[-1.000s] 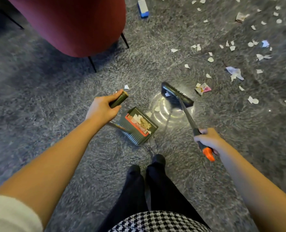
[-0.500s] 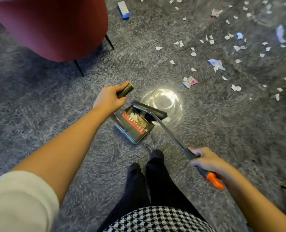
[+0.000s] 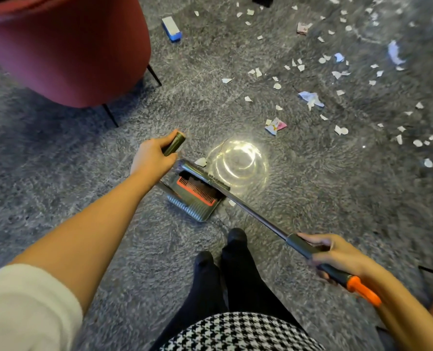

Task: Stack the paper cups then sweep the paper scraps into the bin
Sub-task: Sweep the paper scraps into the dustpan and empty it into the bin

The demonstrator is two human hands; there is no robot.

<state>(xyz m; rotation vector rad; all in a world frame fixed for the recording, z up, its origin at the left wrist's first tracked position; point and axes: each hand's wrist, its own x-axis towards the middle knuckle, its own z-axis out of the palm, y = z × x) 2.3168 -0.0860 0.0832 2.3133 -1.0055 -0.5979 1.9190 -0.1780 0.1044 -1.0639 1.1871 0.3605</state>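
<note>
Beside the left hand (image 3: 152,158), the broom (image 3: 251,211) overlaps the dustpan (image 3: 195,210).

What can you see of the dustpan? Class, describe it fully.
The dustpan is dark and looks plastic, with an orange-red comb strip across its tray and a ribbed rear edge. It rests on the grey carpet. The left hand grips the dark end of its long raised handle. The broom head lies across its open front edge.
</note>
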